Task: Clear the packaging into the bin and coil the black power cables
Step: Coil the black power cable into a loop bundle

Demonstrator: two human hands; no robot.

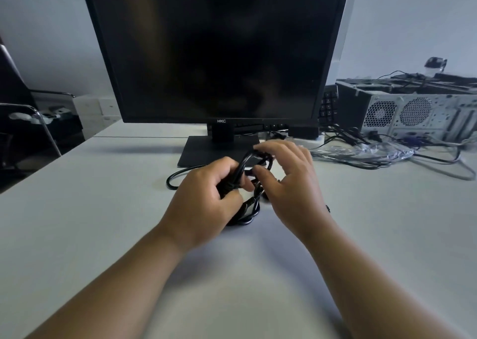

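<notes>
Two hands grip one black power cable (249, 209); left (206, 199) clenched, right (289, 184) pinching loops.

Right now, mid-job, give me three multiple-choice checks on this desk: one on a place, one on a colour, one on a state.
1. Where does the clear plastic packaging lie?
A. Right of the monitor base, before the computer case
B. On the chair at left
C. Under the left hand

2. What colour is the cable being coiled?
A. White
B. Black
C. Blue

3. What is the monitor screen's state?
A. Showing a desktop
B. Dark
C. Cracked

Key: 1 A, the packaging sits on the desk near the computer case. 2 B, the loops in the left hand and right hand are black. 3 B, the screen shows only dim reflections.
</notes>
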